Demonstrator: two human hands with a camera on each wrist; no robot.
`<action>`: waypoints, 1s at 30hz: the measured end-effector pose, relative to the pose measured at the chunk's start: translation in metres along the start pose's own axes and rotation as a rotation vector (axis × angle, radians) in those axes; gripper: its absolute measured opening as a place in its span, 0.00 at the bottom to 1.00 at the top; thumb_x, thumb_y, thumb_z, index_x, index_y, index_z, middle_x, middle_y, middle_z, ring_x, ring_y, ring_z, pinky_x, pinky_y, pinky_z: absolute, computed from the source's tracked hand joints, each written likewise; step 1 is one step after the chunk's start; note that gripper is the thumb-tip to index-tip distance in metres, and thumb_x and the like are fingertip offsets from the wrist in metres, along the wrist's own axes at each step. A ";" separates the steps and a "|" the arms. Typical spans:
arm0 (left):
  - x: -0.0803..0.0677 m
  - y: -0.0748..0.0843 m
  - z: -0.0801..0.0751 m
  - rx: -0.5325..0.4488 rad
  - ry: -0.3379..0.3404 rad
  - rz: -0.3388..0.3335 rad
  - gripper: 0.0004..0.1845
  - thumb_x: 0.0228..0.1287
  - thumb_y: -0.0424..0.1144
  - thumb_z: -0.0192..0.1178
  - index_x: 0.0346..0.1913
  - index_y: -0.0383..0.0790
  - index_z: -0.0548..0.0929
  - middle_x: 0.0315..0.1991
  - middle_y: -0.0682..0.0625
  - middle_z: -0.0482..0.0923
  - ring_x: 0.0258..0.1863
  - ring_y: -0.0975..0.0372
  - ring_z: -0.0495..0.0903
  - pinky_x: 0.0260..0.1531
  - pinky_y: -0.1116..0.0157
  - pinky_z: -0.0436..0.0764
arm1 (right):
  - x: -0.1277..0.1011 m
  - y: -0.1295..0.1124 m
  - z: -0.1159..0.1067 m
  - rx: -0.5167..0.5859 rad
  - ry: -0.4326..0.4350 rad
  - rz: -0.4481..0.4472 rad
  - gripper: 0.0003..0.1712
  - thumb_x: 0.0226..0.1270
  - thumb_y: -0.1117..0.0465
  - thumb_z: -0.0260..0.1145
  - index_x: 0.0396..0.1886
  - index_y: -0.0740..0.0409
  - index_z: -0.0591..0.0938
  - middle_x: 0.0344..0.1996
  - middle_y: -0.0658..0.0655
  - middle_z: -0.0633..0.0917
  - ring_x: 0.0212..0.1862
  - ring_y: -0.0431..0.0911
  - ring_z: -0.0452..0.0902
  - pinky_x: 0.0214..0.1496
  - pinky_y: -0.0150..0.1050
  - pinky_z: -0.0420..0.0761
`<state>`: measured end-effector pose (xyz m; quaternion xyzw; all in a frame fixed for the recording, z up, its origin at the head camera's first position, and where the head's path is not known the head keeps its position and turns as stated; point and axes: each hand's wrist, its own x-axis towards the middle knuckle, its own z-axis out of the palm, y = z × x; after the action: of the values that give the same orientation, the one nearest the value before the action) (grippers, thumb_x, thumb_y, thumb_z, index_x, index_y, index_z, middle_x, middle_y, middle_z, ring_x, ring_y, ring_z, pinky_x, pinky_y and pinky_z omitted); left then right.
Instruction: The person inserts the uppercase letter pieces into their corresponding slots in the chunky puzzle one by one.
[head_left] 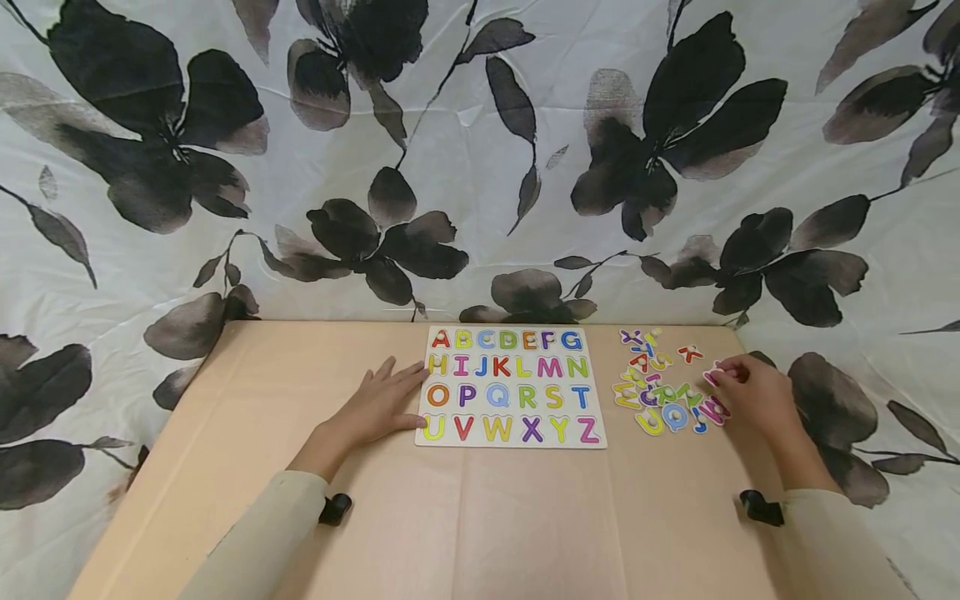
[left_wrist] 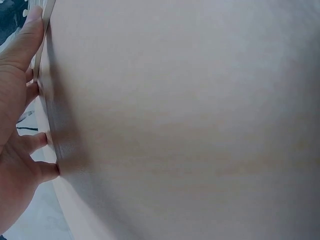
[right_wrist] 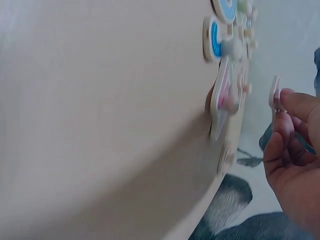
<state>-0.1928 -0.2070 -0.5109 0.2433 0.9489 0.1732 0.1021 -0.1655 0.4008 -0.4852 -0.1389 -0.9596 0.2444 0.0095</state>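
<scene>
floral cloth [head_left: 480, 167] hanging behind and draping under tan table [head_left: 465, 517]. alphabet board [head_left: 512, 386] lying flat mid-table, all letter slots showing a to z. loose letter pile [head_left: 663, 392] sitting just right of board, near table's right edge. left hand [head_left: 378, 406] resting flat beside board's left edge, fingers straight and slightly apart, fingertips touching the edge. right hand [head_left: 753, 393] pinching small pink letter piece [head_left: 712, 375] between thumb and fingertips, just right of pile.

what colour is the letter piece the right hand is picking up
Pink, as far as it shows; the piece pinched by the right hand shows best in the head view.
</scene>
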 end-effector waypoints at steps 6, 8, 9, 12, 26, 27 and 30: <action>0.001 0.001 0.000 -0.002 -0.012 -0.006 0.50 0.60 0.65 0.69 0.81 0.48 0.63 0.82 0.50 0.59 0.81 0.34 0.47 0.72 0.26 0.50 | 0.001 -0.019 0.003 0.036 0.017 -0.040 0.25 0.76 0.48 0.66 0.55 0.66 0.80 0.42 0.66 0.83 0.41 0.55 0.75 0.26 0.30 0.77; 0.002 0.002 0.000 -0.003 -0.016 -0.011 0.51 0.60 0.65 0.69 0.81 0.48 0.63 0.82 0.50 0.58 0.81 0.34 0.47 0.72 0.27 0.50 | 0.002 -0.026 0.004 0.040 0.014 -0.061 0.24 0.75 0.48 0.66 0.54 0.66 0.80 0.42 0.66 0.83 0.41 0.54 0.75 0.27 0.27 0.76; 0.002 0.002 -0.001 -0.003 -0.018 -0.012 0.51 0.60 0.65 0.69 0.81 0.48 0.63 0.82 0.50 0.58 0.81 0.34 0.46 0.72 0.27 0.50 | 0.002 -0.031 0.005 0.049 0.010 -0.067 0.24 0.75 0.49 0.67 0.54 0.66 0.80 0.42 0.66 0.83 0.41 0.54 0.76 0.28 0.26 0.76; 0.002 0.002 -0.001 -0.001 -0.016 -0.013 0.50 0.60 0.65 0.69 0.81 0.48 0.63 0.82 0.50 0.58 0.81 0.34 0.47 0.72 0.26 0.50 | 0.001 -0.043 0.011 0.070 0.015 -0.119 0.23 0.75 0.50 0.68 0.54 0.65 0.81 0.42 0.64 0.84 0.42 0.53 0.77 0.32 0.22 0.74; 0.001 0.001 0.001 -0.002 -0.013 -0.014 0.50 0.60 0.65 0.69 0.80 0.47 0.64 0.82 0.49 0.59 0.81 0.34 0.47 0.72 0.26 0.50 | 0.000 -0.104 0.052 0.109 -0.050 -0.321 0.12 0.69 0.59 0.73 0.45 0.62 0.85 0.33 0.57 0.84 0.36 0.48 0.77 0.32 0.29 0.76; 0.001 0.001 0.000 -0.002 -0.011 -0.014 0.50 0.60 0.65 0.69 0.80 0.47 0.64 0.82 0.49 0.59 0.81 0.34 0.47 0.72 0.26 0.50 | 0.000 -0.109 0.055 0.118 -0.058 -0.329 0.11 0.69 0.59 0.73 0.44 0.61 0.85 0.33 0.56 0.84 0.36 0.48 0.77 0.32 0.29 0.76; 0.001 0.000 0.000 0.001 -0.011 -0.012 0.50 0.60 0.65 0.69 0.81 0.48 0.64 0.82 0.50 0.59 0.81 0.34 0.47 0.72 0.26 0.51 | 0.000 -0.122 0.064 0.133 -0.076 -0.358 0.11 0.68 0.59 0.74 0.44 0.60 0.85 0.33 0.55 0.84 0.36 0.47 0.77 0.34 0.29 0.76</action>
<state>-0.1930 -0.2062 -0.5113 0.2388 0.9498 0.1708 0.1080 -0.2033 0.2677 -0.4842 0.0444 -0.9505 0.3066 0.0259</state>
